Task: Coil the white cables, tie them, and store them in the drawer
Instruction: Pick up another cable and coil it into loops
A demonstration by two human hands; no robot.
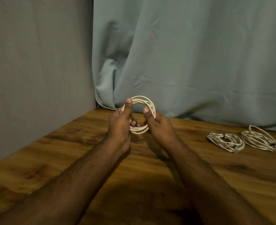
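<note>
Our left hand point(120, 123) and right hand point(157, 123) both pinching a round white cable coil point(143, 101), held up above the wooden surface point(150, 168), two more coils point(225, 141) lying off to our right, maybe tied with small dark ties, gray curtain point(191, 54) behind

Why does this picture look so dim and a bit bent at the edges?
Head view: dim, warm light; forearm shadows darken the table near the bottom; the wide lens bows its edges; the held coil is sharp, the two tied coils softer.
</note>
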